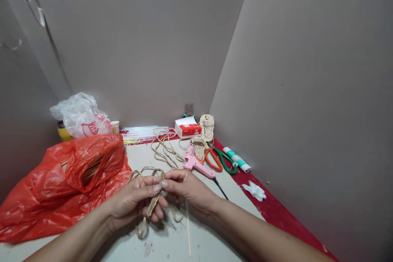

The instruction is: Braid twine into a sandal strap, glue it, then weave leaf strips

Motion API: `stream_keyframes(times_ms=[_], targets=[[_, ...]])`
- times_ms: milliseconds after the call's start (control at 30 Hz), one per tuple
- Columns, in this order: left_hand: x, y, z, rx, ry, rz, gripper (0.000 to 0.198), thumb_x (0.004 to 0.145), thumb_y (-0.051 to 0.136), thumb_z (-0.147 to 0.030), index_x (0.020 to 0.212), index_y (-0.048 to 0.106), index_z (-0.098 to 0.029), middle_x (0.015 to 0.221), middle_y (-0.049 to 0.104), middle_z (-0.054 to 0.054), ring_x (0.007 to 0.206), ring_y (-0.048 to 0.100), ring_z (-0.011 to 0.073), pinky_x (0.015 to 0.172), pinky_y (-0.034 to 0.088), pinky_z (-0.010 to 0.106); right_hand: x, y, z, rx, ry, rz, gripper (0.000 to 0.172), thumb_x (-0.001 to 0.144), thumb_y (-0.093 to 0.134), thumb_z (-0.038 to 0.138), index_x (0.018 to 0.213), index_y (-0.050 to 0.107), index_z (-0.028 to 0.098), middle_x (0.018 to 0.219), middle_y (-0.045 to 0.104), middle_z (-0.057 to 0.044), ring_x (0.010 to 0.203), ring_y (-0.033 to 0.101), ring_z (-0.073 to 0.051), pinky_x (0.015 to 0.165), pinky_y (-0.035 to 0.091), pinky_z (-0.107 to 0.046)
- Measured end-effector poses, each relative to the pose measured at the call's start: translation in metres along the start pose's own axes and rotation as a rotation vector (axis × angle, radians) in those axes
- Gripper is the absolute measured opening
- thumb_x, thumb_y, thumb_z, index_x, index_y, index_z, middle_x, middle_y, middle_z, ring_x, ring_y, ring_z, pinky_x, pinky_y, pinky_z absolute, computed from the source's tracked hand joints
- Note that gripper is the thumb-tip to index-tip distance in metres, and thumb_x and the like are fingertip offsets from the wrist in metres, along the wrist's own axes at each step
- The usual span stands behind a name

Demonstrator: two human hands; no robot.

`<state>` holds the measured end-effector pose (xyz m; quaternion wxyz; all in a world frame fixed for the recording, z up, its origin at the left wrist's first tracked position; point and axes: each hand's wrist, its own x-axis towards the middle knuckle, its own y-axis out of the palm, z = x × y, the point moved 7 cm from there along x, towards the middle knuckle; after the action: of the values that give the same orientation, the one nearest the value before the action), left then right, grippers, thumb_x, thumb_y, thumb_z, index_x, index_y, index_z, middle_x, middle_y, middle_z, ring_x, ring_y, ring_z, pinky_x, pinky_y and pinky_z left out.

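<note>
A twisted straw-coloured rope (154, 204) is pinched between both hands over the pale board. My left hand (138, 196) grips it with thumb and fingers, and a short folded length of rope lies across those fingers. My right hand (184, 188) pinches the same rope just beside the left thumb. Loose loops hang below the hands, and more rope runs back across the board. Just beyond my right hand lies a pink glue gun (199, 166). A thin wooden stick (188, 233) lies on the board below.
A red plastic bag (39, 180) with sticks inside fills the left side. Behind are a white plastic bag (82, 110), clear glue sticks (144, 132) and a tissue box (188, 127). Orange-handled scissors (214, 159), green-handled scissors (227, 161) and crumpled tissue (254, 190) lie right. Grey panels (301, 90) surround the table.
</note>
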<state>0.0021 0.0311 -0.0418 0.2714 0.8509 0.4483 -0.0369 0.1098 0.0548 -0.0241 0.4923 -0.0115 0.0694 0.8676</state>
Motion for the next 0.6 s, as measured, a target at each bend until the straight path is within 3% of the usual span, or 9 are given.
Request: stream_keyframes(times_ms=[100,233,333,467,600], targets=[[-0.001,-0.007,0.003,-0.055,-0.029,0.000,0.021,0.080,0.068,-0.027,0.091,0.063,-0.010,0.068,0.070,0.007,0.048,0.064,0.0110,0.046,0.050,0.018,-0.008,-0.014,0.014,-0.306,0.010,0.124,0.037,0.078,0.062,0.049,0.088,0.069,0.015,0.065,0.059,-0.001,0.055,0.050,-0.011,0.053,0.037,-0.025],[-0.002,-0.013,0.005,-0.120,-0.020,-0.061,0.019,0.080,0.067,-0.024,0.092,0.062,-0.010,0.062,0.069,0.007,0.043,0.062,0.0111,0.040,0.048,0.017,-0.023,-0.075,0.043,-1.157,-0.163,-0.299,0.030,0.085,0.053,0.032,0.106,0.067,0.017,0.086,0.067,-0.009,0.075,0.059,-0.021,0.066,0.044,-0.032],[0.000,-0.016,0.006,-0.162,-0.010,-0.088,0.019,0.077,0.069,-0.023,0.090,0.059,-0.013,0.057,0.068,0.006,0.041,0.061,0.0117,0.038,0.046,0.016,-0.029,-0.096,0.029,-1.622,-0.097,-0.373,0.043,0.079,0.053,0.019,0.122,0.058,0.014,0.102,0.064,-0.014,0.094,0.059,-0.029,0.073,0.046,-0.037],[0.002,-0.014,0.004,-0.203,0.025,-0.068,0.021,0.073,0.070,-0.019,0.087,0.055,-0.016,0.058,0.068,0.005,0.039,0.059,0.0113,0.036,0.045,0.016,-0.023,-0.102,0.003,-1.764,-0.025,-0.353,0.047,0.082,0.046,0.012,0.129,0.049,0.008,0.111,0.061,-0.018,0.100,0.059,-0.030,0.077,0.046,-0.037],[0.001,-0.013,0.003,-0.217,0.033,-0.061,0.023,0.071,0.070,-0.014,0.083,0.051,-0.016,0.074,0.072,0.008,0.045,0.063,0.0122,0.038,0.047,0.017,-0.016,-0.106,-0.006,-1.737,0.000,-0.407,0.047,0.087,0.041,0.012,0.134,0.042,0.009,0.112,0.060,-0.019,0.094,0.062,-0.029,0.067,0.047,-0.034]])
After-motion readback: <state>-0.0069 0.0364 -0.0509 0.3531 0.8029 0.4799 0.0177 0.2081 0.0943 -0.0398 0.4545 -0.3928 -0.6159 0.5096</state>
